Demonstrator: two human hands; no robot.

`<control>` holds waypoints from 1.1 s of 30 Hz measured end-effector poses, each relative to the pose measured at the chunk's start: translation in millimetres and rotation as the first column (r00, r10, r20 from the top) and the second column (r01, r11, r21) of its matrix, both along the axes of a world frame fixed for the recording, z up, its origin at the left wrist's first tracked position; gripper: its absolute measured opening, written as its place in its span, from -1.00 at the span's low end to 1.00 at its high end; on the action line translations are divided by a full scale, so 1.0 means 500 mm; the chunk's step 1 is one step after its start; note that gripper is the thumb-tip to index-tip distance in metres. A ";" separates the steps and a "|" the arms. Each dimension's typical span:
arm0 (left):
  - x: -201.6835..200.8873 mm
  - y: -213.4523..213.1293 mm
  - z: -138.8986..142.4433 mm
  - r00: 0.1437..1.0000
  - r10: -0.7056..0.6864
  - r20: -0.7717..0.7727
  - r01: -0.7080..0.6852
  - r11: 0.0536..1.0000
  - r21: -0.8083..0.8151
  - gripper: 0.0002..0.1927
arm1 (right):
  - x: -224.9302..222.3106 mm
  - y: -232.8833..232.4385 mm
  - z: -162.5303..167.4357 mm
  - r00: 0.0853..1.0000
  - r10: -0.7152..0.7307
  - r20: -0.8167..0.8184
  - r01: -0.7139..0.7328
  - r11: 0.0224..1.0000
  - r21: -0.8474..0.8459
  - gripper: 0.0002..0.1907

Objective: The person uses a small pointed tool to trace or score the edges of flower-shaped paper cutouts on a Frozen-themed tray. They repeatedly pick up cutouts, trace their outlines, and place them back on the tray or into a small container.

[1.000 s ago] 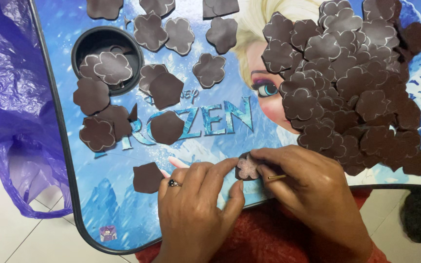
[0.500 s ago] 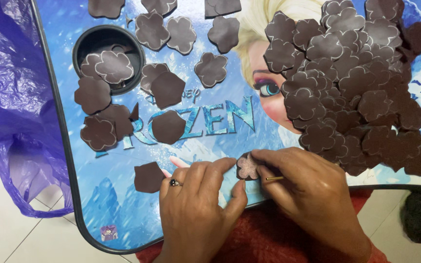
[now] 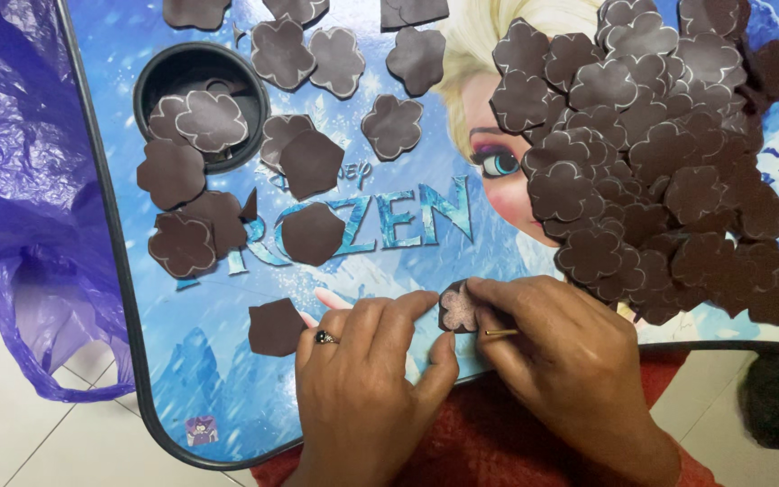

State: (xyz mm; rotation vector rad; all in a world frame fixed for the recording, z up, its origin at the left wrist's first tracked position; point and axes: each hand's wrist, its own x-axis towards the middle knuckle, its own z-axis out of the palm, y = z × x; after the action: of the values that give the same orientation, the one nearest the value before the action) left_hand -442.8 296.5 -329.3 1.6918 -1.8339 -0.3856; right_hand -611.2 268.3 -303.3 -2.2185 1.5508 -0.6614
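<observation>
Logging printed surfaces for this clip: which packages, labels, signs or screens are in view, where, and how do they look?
Printed tabletop: fills the frame, blue icy picture with a cartoon figure and large lettering at centre.
Small sticker-like picture: table's near left corner, purple and white.
Plastic bag: left of table, purple, unprinted.
No screens or signs.

Dark brown flowers on an icy blue table

I see dark brown flower cut-outs (image 3: 651,162) with pale edges on a table (image 3: 389,271) printed in blues and white; the piece in hand (image 3: 458,308) shows a pinkish face, beside a purple bag (image 3: 20,189).
</observation>
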 end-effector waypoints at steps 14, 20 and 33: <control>-0.017 -0.003 0.003 0.999 0.022 0.045 -0.021 0.999 -0.028 -0.71 | -0.044 0.017 0.023 0.993 -0.109 0.048 0.106 0.992 0.070 -0.73; -0.028 -0.003 0.004 0.995 0.020 0.093 -0.017 0.999 -0.036 -0.73 | -0.053 0.021 0.002 0.993 -0.055 0.100 0.049 0.997 0.057 -0.71; -0.026 -0.003 0.006 0.996 -0.028 0.087 0.029 1.000 -0.008 -0.70 | -0.062 0.017 -0.009 0.986 -0.075 0.152 0.052 0.987 0.150 -0.68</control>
State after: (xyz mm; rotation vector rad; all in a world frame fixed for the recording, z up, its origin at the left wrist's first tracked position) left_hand -455.6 294.8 -326.3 1.7023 -1.9212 -0.3196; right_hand -642.2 276.8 -307.6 -1.9695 1.5439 -0.7000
